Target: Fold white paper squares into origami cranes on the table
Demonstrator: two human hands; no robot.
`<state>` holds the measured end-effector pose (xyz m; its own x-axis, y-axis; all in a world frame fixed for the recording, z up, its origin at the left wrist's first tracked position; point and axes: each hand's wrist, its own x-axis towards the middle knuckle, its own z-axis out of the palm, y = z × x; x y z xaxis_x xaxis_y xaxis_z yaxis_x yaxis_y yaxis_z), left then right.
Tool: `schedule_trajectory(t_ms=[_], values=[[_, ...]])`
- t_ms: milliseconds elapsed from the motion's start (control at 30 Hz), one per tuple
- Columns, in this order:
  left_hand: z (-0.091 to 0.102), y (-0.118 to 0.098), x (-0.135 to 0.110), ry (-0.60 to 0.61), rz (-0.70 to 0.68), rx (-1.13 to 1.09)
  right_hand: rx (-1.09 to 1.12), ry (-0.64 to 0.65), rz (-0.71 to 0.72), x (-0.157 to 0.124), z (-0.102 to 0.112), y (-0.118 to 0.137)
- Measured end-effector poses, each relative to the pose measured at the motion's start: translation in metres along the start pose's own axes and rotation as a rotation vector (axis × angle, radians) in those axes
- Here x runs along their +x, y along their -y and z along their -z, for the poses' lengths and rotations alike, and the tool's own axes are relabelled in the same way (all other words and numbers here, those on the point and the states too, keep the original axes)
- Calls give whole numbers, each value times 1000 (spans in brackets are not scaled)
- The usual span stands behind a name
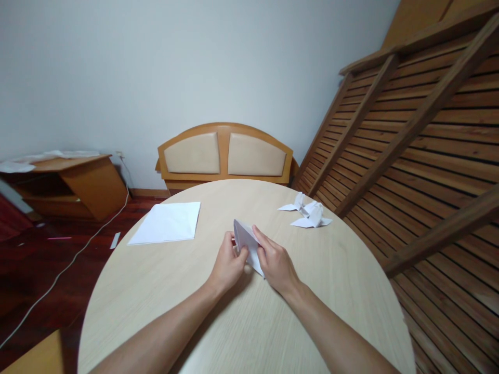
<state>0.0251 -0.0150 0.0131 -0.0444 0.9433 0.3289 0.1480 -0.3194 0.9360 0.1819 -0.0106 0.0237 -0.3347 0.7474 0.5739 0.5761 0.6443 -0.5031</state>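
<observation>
Surface: round pale wooden table (312, 311), white wall beyond.
Axis: your folded white paper piece (246, 240) tilts above the table's middle, long axis far-left to near-right, lower tip near the tabletop.
Look: flat, creased, pointed.
Left hand (228, 265): pinches its left edge.
Right hand (276, 262): grips its right side.
Nearby: flat white sheets (167, 222) left, small folded paper figures (310, 214) right.

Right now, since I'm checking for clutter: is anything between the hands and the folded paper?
Nothing visible. The left hand and right hand both grip the folded paper; the sheet stack and paper figures lie off to the sides.
</observation>
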Motion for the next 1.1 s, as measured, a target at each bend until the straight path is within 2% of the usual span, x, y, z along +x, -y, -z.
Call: schedule_trajectory(t_ms=[100, 267, 500, 667, 733, 933, 1100], values=[[1, 4, 1, -11, -42, 37, 32, -3, 34, 0, 0, 2], [2, 4, 2, 58, -106, 96, 50, 2, 78, 0, -1, 6], [0, 2, 0, 40, -76, 138, 84, 25, 112, -1, -2, 8], [-1, 4, 1, 41, -58, 70, 90, 79, 153, -1, -3, 10], [1, 4, 2, 59, -60, 62, 109, 58, 112, -1, -1, 9], [9, 0, 5, 97, -85, 44, 289, -84, -252, 3, 2, -3], [13, 1, 6, 164, -120, 43, 642, -162, -330, 6, -1, -23]])
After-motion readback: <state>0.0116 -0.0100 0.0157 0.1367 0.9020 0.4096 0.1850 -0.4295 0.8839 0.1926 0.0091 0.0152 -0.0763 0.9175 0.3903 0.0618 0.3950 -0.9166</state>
